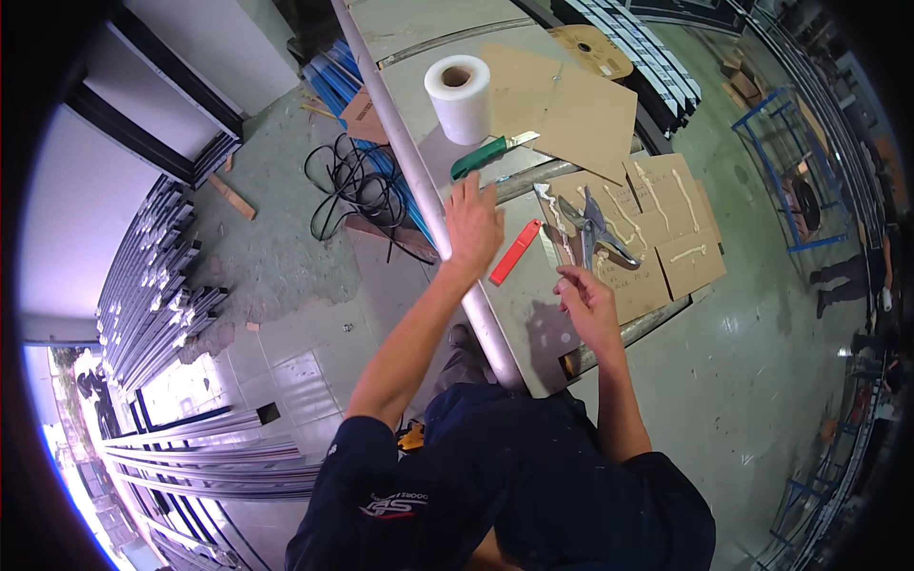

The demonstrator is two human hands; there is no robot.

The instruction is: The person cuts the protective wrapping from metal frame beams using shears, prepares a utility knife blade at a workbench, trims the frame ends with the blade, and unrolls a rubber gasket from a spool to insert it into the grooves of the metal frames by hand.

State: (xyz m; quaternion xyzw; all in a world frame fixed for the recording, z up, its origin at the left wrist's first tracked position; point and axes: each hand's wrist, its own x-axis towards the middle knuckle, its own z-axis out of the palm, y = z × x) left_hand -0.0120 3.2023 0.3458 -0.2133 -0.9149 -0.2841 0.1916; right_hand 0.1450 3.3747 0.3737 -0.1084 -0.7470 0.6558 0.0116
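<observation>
Workshop floor w/ grey tiles fills the lower right of the frame; stacks of aluminium profiles (157, 285) run down the left edge, and a tangle of black cable (352, 186) lies on bare concrete at upper centre-left. Grey worktable (419, 81) slants from top centre down to the person's waist, w/ a long metal tube (419, 181) along its left edge.

Left hand (473, 221) is at frame centre, palm down, fingers spread and flat on the table just beside the tube; it holds nothing, looks like it's steadying. Just above it: a green-handled knife (481, 157) and a white film roll (460, 95). Just right of it: a red flat tool (515, 252), not touched.

Right hand (586, 305), centre-right, is loosely curled w/ thumb and forefinger pinched; may hold something small, can't tell what. It's just below the metal snips (598, 233), which lie on cardboard sheets (657, 224) smeared w/ beads of pale sealant.

Judgement: a bench step betw. tool pickups, one hand bracing, the other dealing w/ a small bit near the sealant. Any next grab at the snips or red tool needs the right hand's pinch freed first, and care to avoid the wet beads.
</observation>
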